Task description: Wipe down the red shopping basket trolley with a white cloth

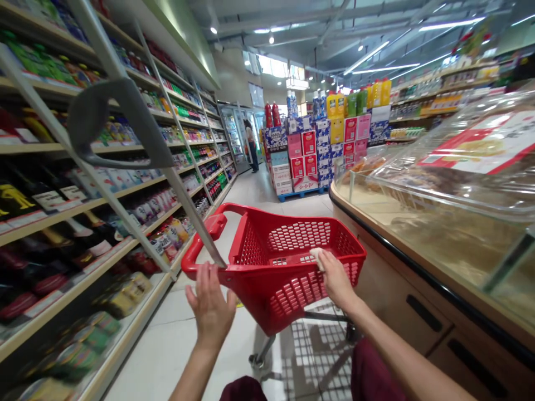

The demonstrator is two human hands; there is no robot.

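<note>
A red plastic shopping cart (254, 287) stands in front of me, its perforated basket holding nothing that I can see. My left hand (212, 309) has its fingers stretched and apart, the tips at the near side of the cart's red handle (191, 259). On the basket's near rim, toward the right end, lies my right hand (336, 278), closed on a small white cloth (316, 258) that pokes out past the fingers. A metal pole (190, 203) with a grey loop grip (144, 125) rises from beside the cart handle.
Shelves (137, 239) of bottles and packets line the left. On the right runs a glass-edged display counter (418, 245) with clear plastic food packs (472, 161). Stacked drink boxes (303, 161) stand on a blue pallet (298, 195) ahead. A person (251, 145) stands farther down the aisle.
</note>
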